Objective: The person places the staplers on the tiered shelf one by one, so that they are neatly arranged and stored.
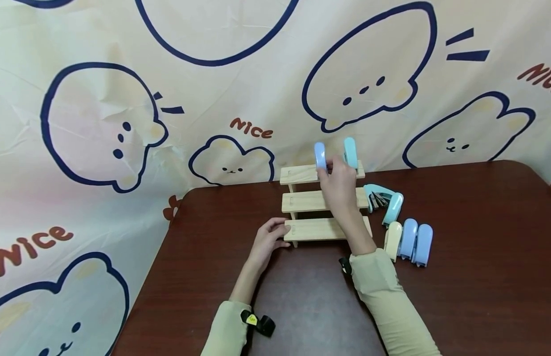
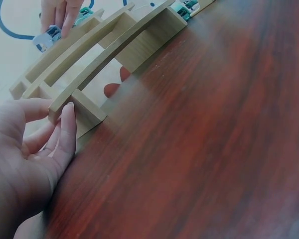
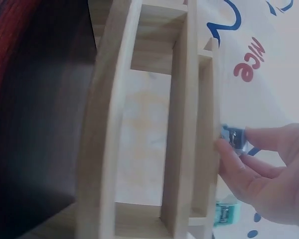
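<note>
A three-step wooden display stand (image 1: 311,230) stands at the back of the table. Its front step's left end is pinched between the thumb and fingers of my left hand (image 1: 267,242), which the left wrist view shows close up (image 2: 35,154). My right hand (image 1: 339,185) reaches over the steps and holds a periwinkle-blue stapler (image 1: 320,155) upright at the top step. In the right wrist view, fingers and thumb grip this small stapler (image 3: 233,138) at the step's edge. To its right, a turquoise stapler (image 1: 350,152) stands on the same step.
Right of the stand, a turquoise stapler (image 1: 393,208) lies bent, with metal parts visible. Nearer, a cream stapler (image 1: 393,241) and two blue staplers (image 1: 407,238) sit in a row on the brown table (image 1: 488,257). A cartoon-printed cloth (image 1: 239,94) hangs behind the table.
</note>
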{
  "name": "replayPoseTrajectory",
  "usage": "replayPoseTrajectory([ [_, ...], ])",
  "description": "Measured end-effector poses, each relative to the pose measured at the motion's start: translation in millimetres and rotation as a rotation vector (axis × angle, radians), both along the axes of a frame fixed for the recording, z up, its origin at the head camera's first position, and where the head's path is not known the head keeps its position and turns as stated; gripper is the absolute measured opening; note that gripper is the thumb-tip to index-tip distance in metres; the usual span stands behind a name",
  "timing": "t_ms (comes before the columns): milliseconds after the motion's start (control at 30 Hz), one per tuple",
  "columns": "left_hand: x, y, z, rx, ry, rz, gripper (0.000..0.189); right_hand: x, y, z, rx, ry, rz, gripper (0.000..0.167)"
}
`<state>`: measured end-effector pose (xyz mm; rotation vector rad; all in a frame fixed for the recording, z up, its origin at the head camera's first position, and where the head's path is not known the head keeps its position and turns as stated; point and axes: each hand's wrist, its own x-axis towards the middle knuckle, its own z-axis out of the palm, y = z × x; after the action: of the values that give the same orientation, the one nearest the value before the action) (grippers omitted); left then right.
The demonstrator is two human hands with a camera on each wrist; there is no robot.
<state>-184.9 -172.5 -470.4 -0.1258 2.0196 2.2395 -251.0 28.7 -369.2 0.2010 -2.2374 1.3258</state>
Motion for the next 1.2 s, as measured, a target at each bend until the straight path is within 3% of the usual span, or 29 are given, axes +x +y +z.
replayPoseTrajectory([
  [900, 1.7, 0.0, 0.2, -0.004, 0.005, 0.001, 0.035, -4.2, -2, -9.4, -0.02, 0.106, -0.062, 0.019],
  [1067, 2.7, 0.3, 1.5, -0.01, 0.001, -0.005, 0.035, 1.2, 1, -2.8, 0.004, 0.1, -0.06, 0.024],
  [1200, 1.3, -0.6, 1.4, -0.013, 0.01, -0.007, 0.035, 8.9, 10, 11.8, 0.029, 0.121, -0.054, 0.027],
])
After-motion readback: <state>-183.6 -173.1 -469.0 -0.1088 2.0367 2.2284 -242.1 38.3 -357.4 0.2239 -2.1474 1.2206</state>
